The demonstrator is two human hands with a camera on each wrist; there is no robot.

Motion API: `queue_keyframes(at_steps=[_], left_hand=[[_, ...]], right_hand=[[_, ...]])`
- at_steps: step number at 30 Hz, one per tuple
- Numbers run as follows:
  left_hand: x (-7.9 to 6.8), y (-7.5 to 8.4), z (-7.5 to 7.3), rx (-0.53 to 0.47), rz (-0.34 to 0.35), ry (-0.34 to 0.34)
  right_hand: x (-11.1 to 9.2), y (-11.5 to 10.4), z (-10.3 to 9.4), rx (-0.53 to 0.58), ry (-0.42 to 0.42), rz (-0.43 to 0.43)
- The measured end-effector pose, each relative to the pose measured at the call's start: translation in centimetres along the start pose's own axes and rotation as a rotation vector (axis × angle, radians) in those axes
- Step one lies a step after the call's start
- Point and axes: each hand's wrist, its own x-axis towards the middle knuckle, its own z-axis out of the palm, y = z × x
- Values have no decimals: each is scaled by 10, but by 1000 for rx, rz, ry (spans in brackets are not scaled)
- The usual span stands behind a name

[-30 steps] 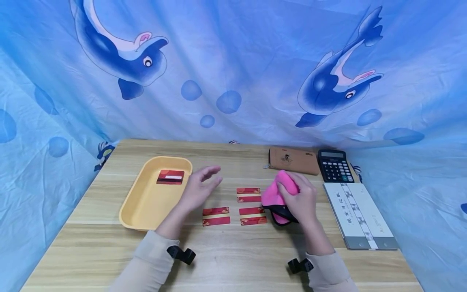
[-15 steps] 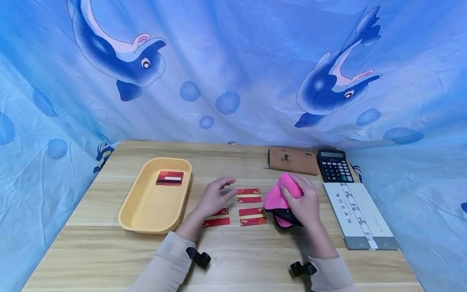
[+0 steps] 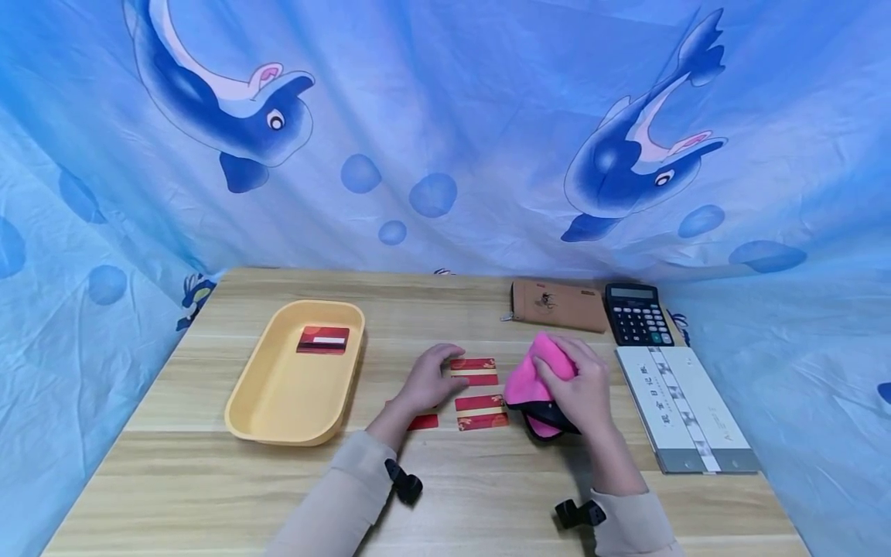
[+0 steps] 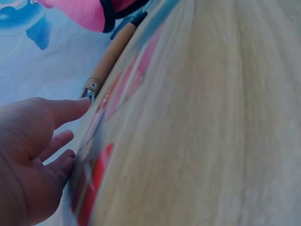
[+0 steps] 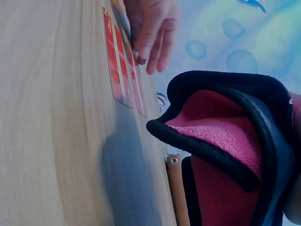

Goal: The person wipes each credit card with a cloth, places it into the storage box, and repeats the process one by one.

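Note:
My left hand [image 3: 426, 381] reaches palm-inward over the table, thumb and fingers parted around the left end of the upper red-and-gold card [image 3: 480, 370]. In the left wrist view its fingertips are right beside the cards, with nothing held between them. Another such card [image 3: 482, 412] lies just below, and a third card [image 3: 425, 422] is partly hidden under the left hand. To the right, my right hand [image 3: 586, 387] grips a soft pink fleece pouch with black edging [image 3: 530, 379]. The right wrist view shows the pouch's mouth [image 5: 216, 132] gaping, pink inside.
A yellow plastic tray [image 3: 285, 402] stands at left, a red card with a magnetic stripe [image 3: 323, 340] inside it. Along the back right lie a brown zip wallet [image 3: 560, 306] and a black calculator [image 3: 636, 315]. Below them are white-covered account books [image 3: 685, 406]. A blue curtain hangs behind.
My left hand has moved right, from beside the tray to the upper card, passing over the lower left one. The right hand keeps its grip on the pouch, having shifted slightly right and down.

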Motion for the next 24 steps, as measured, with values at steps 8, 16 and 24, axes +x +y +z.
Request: queue_keyframes(at_steps=[8, 16, 24], left_hand=[[5, 2, 3, 161, 19, -19], [3, 3, 1, 186, 24, -36], [1, 3, 2, 194, 5, -41]], right_hand=[[1, 3, -7, -43, -19, 5], [1, 5, -11, -46, -9, 23], [0, 6, -11, -55, -18, 10]])
